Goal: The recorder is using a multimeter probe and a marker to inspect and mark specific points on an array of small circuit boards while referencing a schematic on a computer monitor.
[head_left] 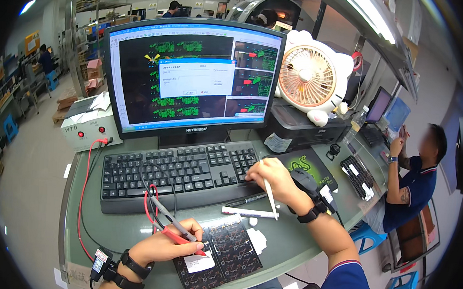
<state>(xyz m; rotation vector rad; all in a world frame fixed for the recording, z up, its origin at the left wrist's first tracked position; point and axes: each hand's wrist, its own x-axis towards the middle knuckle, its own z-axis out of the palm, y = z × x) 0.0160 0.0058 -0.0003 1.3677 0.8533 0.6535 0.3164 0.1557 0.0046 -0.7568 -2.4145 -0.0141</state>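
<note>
My left hand [170, 243] is closed around two test probes, a red probe [172, 234] and a grey probe [167, 217]. Their tips point down at a dark circuit board panel [234, 250], where a white paper slip [201, 263] lies beside my fingertips. Up at the number pad of the black keyboard [154, 199], my right hand [274, 180] grips a slim white stick-like tool [269, 193]; its exact kind is unclear. A fingertip of that hand is at the keys. A white marker pen [249, 213] and a black pen [245, 199] lie below the keyboard.
Behind the keyboard stands a monitor [191, 128] with a dialog box. A white fan [307, 75] sits on a black printer [299, 128]. A mouse [303, 179] is beside my right wrist. Red and black leads run to a white box [87, 129]. A co-worker [418, 178] sits at right.
</note>
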